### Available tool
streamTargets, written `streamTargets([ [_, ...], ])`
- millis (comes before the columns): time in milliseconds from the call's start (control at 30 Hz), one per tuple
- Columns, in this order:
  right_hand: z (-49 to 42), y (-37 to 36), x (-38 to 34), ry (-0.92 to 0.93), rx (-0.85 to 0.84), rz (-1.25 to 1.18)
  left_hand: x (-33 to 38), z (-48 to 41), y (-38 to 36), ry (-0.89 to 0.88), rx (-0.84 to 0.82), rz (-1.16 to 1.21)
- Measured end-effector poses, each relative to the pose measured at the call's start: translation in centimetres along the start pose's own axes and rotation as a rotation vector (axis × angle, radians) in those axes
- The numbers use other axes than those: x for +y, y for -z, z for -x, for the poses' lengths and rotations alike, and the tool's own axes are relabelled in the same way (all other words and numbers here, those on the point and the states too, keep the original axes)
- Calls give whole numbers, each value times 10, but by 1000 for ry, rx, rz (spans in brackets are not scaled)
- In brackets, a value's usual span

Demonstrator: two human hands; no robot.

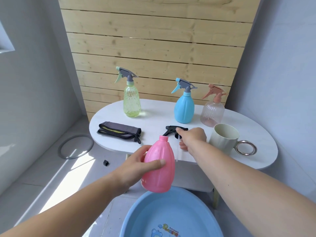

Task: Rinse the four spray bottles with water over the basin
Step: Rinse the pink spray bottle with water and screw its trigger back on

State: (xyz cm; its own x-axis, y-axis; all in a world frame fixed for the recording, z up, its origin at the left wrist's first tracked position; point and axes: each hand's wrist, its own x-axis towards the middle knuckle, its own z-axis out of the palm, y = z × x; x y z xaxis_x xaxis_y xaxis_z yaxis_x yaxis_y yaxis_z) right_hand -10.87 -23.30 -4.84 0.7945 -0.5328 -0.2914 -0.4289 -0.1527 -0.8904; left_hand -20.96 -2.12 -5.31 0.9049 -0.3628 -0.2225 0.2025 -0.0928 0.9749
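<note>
My left hand (pixel 145 164) grips a pink bottle (pixel 159 171) with its neck uncapped, held above the rim of the blue basin (pixel 136 212). My right hand (pixel 192 138) holds its black spray head (pixel 172 130) with a clear dip tube hanging down, just over the white table's front edge. Three capped spray bottles stand at the back of the table: a yellow-green one (pixel 131 103), a solid blue one (pixel 184 108) and a clear pinkish one (pixel 212 112).
A pale green mug (pixel 224 136) with a ring handle stands right of my right hand. A folded grey cloth (pixel 119 131) lies on the white oval table (pixel 153 120) at left. A grey ring (pixel 76 147) and a small black piece (pixel 106 163) lie on the floor.
</note>
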Motion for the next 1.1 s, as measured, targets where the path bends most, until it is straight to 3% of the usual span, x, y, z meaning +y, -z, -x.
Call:
streamTargets([
  [267, 9, 13, -3, 36, -70, 77, 0, -9, -4, -9, -2, -17],
  [433, 42, 64, -16, 269, -132, 11, 8, -9, -14, -67, -19, -28],
  [600, 42, 149, -19, 550, 240, 315, 21, -9, -39, -141, -47, -26],
  [667, 27, 177, -7, 481, 282, 450, 25, -7, -53, -149, -78, -32],
  [800, 6, 207, 19, 252, 142, 586, 25, -7, -80, -168, -107, -51],
  [967, 0, 214, 42, 96, -51, 315, 24, -6, -95, -168, -121, -67],
  [1100, -7, 215, 52, 81, -117, 91, 21, -2, -98, -157, -135, -96],
])
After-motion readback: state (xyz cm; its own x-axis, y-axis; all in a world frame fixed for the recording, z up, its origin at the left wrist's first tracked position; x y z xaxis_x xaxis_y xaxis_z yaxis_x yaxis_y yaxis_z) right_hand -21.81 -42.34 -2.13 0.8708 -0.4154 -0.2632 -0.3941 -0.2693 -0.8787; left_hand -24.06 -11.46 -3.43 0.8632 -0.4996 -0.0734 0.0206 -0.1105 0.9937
